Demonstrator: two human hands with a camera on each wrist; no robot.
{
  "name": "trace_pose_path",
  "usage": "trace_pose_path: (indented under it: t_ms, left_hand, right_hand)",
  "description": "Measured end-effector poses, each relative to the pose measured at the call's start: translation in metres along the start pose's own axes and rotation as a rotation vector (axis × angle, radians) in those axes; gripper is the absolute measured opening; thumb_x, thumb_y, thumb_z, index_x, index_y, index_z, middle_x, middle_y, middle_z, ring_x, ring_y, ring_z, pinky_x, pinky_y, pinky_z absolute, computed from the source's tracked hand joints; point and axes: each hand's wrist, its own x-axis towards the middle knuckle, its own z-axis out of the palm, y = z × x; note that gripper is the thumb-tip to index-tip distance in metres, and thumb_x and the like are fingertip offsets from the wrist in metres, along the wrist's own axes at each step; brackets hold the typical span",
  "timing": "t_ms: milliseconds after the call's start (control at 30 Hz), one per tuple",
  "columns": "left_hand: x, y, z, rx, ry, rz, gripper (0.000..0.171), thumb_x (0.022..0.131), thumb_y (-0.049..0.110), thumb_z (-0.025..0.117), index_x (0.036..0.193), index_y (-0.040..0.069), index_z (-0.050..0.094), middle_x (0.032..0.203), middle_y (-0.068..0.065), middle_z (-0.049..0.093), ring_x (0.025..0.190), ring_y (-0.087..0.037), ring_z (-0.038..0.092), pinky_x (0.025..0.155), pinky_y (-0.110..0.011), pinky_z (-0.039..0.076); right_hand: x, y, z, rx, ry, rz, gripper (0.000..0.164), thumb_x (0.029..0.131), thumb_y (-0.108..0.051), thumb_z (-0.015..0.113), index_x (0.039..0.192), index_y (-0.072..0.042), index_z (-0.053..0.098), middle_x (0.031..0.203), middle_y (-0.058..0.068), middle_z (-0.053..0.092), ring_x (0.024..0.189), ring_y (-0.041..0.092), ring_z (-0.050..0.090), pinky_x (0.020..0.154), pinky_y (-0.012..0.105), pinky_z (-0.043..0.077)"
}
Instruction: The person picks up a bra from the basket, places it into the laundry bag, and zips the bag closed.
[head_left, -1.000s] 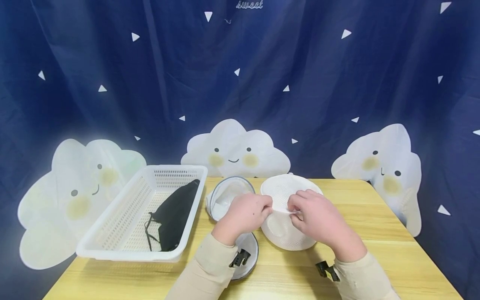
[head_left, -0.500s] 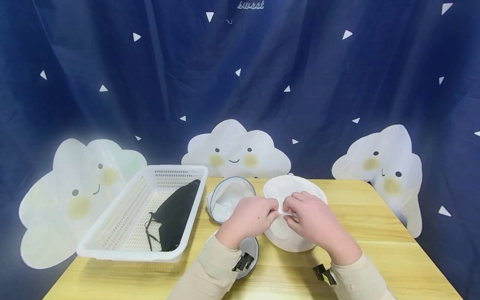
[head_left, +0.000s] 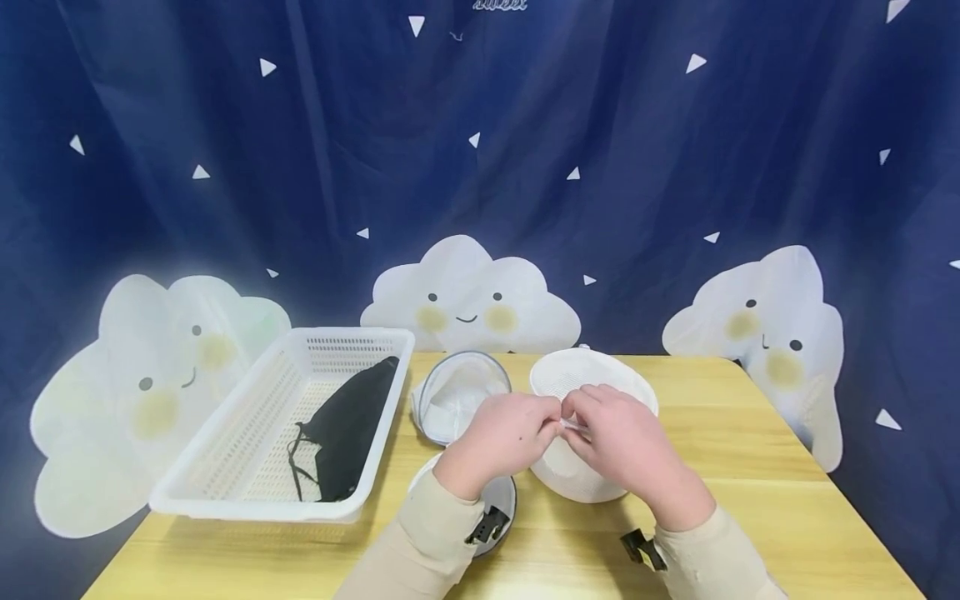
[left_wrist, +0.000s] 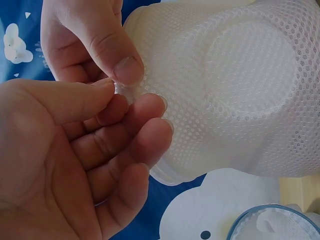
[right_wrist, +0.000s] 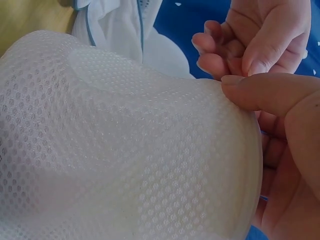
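Observation:
A round white mesh laundry bag (head_left: 573, 475) stands at the middle right of the table, between and beneath both hands. My left hand (head_left: 513, 429) pinches something small at the bag's edge between thumb and forefinger; in the left wrist view the other fingers of the left hand (left_wrist: 105, 155) curl loosely. In the head view my right hand (head_left: 622, 437) holds the edge as well. The right wrist view shows the thumb of the right hand (right_wrist: 285, 115) on top of the mesh bag (right_wrist: 150, 140), its fingers behind. Fingertips hide the gripped spot.
A white perforated basket (head_left: 213, 506) on the left holds a black fabric item with thin straps (head_left: 356, 433). Two blue-rimmed whitish containers, one farther (head_left: 465, 387) and one nearer (head_left: 504, 500), sit left of the bag. The left forearm partly covers the nearer one. A patterned blue curtain (head_left: 525, 208) hangs behind.
My left hand has moved to the right and my right hand slightly to the left, so their fingertips now meet at the bag's edge. The bag has shifted slightly right.

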Motion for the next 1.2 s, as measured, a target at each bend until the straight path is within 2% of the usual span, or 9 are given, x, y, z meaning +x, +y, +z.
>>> trace_pose_path:
  t_ms: [233,467,1200]
  left_hand:
    - [-0.0004,-0.0011,0.0005,0.003,0.007,0.017,0.023,0.1,0.032,0.062,0.08,0.023,0.056,0.063,0.01,0.046,0.064,-0.01,0.05,0.054,-0.028,0.038]
    - [-0.0005,-0.0045,0.0015,0.003,0.026,0.011,0.026,0.1,0.033,0.063,0.077,0.024,0.054,0.062,0.01,0.045,0.063,-0.01,0.049,0.053,-0.028,0.037]
    - [-0.0009,-0.0072,0.0005,0.057,0.053,-0.007,0.024,0.097,0.034,0.066,0.078,0.024,0.056,0.063,0.011,0.046,0.061,-0.009,0.05,0.051,-0.03,0.037]
  right_hand:
    - [-0.0017,-0.0005,0.0011,-0.004,-0.001,0.021,0.027,0.078,-0.021,0.088,0.083,-0.02,0.061,0.073,-0.014,0.049,0.067,0.008,0.049,0.059,0.028,0.044]
    - [-0.0014,-0.0004,0.0,-0.016,0.02,0.003,0.028,0.077,-0.022,0.089,0.08,-0.02,0.061,0.072,-0.016,0.049,0.066,0.005,0.048,0.058,0.028,0.043]
    - [-0.0002,0.001,-0.0041,-0.022,-0.001,0.001,0.029,0.073,-0.019,0.09,0.076,-0.024,0.062,0.071,-0.018,0.052,0.063,0.001,0.049,0.055,0.027,0.044]
